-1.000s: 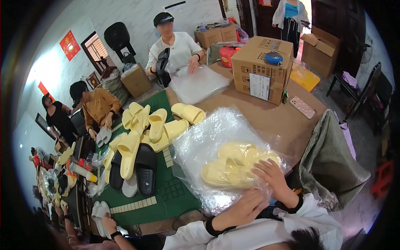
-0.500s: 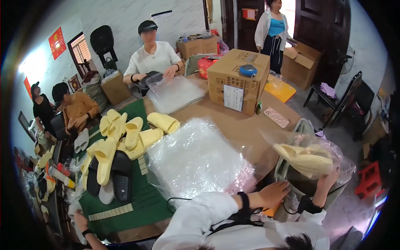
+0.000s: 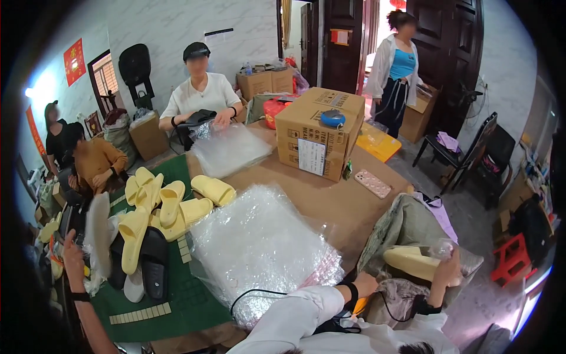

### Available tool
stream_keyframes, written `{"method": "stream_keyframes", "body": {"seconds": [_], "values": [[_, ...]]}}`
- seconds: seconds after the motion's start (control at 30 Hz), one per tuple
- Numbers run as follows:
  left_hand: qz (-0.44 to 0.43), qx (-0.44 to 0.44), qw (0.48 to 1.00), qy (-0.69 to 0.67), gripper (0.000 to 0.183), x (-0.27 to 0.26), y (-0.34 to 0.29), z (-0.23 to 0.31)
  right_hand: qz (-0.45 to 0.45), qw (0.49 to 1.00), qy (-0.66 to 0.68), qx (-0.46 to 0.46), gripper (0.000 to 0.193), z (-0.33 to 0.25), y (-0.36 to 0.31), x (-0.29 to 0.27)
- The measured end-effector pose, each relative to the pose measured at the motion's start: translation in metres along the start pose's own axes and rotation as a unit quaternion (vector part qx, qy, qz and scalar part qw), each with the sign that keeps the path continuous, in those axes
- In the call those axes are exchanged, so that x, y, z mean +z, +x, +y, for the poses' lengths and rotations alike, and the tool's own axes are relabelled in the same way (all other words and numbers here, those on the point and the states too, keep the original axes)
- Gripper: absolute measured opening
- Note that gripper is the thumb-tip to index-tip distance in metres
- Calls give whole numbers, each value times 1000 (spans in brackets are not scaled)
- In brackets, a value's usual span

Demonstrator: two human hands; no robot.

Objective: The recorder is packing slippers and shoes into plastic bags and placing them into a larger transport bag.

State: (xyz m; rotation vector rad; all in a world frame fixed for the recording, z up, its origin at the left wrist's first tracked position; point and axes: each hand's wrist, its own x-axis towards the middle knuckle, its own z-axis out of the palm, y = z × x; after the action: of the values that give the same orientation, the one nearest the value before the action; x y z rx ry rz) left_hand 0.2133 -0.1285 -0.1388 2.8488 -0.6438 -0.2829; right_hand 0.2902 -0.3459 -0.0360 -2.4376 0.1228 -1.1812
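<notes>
Yellow slipper (image 3: 410, 262) in clear bag (image 3: 441, 249), at mouth of grey-green sack (image 3: 389, 224). Sack: best held wide so plastic doesn't snag; inside mostly hidden. Bag: keep level, loose film tucked; any second slipper hard to make out. Right hand (image 3: 446, 271): fingers clamped on bag. Left hand (image 3: 367, 285): near sack; fingers unclear, cannot tell if gripping.

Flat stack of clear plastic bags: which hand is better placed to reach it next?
Probably the left hand: it is nearer the stack, while the right hand holds the bagged pale-yellow slipper at the grey-green woven sack.
</notes>
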Motion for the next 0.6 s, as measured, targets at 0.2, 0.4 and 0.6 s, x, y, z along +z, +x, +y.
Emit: {"method": "stream_keyframes", "body": {"seconds": [0.2, 0.4, 0.6], "values": [[227, 222, 946, 60, 9, 8, 10, 2, -177, 970, 155, -61, 38, 29, -59, 78], [-21, 172, 983, -68, 20, -46, -20, 9, -570, 783, -246, -37, 86, 62, -88, 88], [2, 121, 988, -92, 34, -57, -43, 14, -516, 850, -98, -41, 88, 14, -88, 63]]}}
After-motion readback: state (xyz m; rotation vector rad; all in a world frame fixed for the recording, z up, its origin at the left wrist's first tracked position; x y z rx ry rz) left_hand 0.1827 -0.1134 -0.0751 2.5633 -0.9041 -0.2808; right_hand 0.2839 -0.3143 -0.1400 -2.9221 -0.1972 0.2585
